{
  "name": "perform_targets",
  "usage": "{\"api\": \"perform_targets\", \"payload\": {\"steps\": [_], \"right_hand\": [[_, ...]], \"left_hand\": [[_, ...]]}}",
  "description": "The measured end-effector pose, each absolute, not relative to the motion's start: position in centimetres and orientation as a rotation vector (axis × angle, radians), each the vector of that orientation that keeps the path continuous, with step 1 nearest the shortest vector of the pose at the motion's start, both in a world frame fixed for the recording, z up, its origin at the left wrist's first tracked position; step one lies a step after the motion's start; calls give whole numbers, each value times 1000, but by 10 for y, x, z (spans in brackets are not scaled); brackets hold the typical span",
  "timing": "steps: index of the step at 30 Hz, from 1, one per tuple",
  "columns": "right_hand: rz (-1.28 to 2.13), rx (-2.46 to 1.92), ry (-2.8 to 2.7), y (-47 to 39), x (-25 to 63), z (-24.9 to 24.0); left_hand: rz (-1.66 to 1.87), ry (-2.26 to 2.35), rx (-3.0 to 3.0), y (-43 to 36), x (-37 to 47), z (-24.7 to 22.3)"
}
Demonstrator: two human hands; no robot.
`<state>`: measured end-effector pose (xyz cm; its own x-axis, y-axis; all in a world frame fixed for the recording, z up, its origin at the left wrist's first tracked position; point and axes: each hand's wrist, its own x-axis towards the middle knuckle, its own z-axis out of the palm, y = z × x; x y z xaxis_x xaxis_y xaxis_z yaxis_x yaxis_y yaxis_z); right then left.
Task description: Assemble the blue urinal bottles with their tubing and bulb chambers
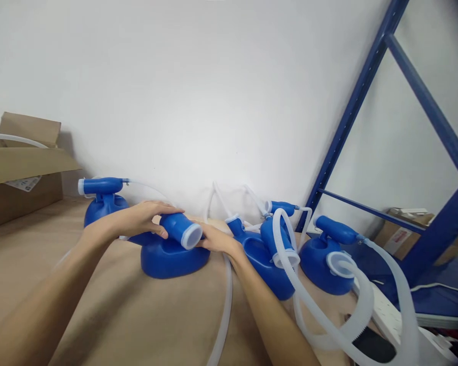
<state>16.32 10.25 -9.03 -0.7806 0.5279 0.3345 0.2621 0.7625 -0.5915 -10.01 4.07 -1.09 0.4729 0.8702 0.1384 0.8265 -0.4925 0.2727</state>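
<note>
A blue plastic urinal bottle (173, 262) stands upright on the brown surface in front of me. Its cylindrical funnel (175, 223) points down and toward me, with a translucent white rim and cap at the mouth. My left hand (147, 218) curves over the funnel's left end, thumb low and fingers across the top. From the right side, my right hand (216, 239) grips the bottle behind the funnel; most of its fingertips are hidden. Just to the right stands another blue urinal bottle (265, 269), close to my right forearm.
More blue urinal bottles stand at the left (103, 206) and right (324, 267). A white corrugated hose (313, 305) loops across the right side. An open cardboard box (26, 193) sits far left. A blue metal rack (347, 122) rises at the right, before the white wall (198, 91).
</note>
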Motion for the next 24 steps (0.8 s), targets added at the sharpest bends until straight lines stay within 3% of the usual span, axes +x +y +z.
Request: {"api": "perform_targets", "payload": {"steps": [14, 24], "right_hand": [[764, -767, -2471, 101, 163, -96], [883, -784, -2355, 112, 165, -113]], "left_hand": [[620, 1633, 2541, 52, -137, -13], [87, 1752, 2179, 42, -125, -19]]}}
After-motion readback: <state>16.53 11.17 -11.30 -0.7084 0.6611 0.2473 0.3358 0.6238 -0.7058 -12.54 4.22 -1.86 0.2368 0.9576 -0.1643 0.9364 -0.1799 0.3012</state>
